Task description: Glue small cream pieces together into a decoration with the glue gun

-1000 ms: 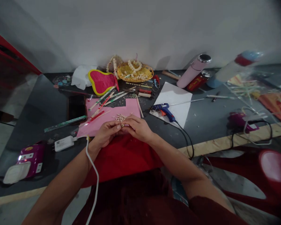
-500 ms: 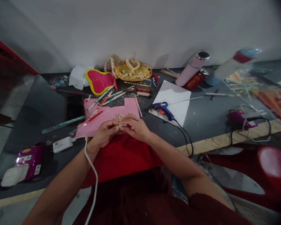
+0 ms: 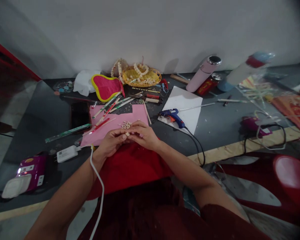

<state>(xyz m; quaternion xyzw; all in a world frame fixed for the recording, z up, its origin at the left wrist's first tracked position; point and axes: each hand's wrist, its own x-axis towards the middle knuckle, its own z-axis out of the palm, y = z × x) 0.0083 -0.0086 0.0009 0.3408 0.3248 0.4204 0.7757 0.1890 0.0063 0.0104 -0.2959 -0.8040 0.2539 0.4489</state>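
Note:
Between my two hands is a small pale bundle of short wooden stick pieces [image 3: 127, 134]. My left hand [image 3: 111, 141] pinches it from the left with thumb and finger. From the right, my right hand [image 3: 145, 136] has its fingertips closed on the same bundle; parts of it are hidden by the fingers. Just beyond the hands, a small heap of cut stick pieces [image 3: 126, 125] lies on a pink sheet [image 3: 115, 120]. A red cloth [image 3: 137, 166] spreads under my wrists.
A blue glue gun [image 3: 174, 116] rests on white paper [image 3: 190, 100], its cord trailing over the front edge. Behind stand a yellow basket [image 3: 130, 80], a pink flask [image 3: 202, 73] and a red can [image 3: 208, 84]. Chopsticks, pliers, a phone [image 3: 80, 115] and a white charger [image 3: 67, 154] lie around.
The bundle has turned slightly between my fingertips, now showing more of its side. Both hands stay in nearly the same place; the view has shifted a little.

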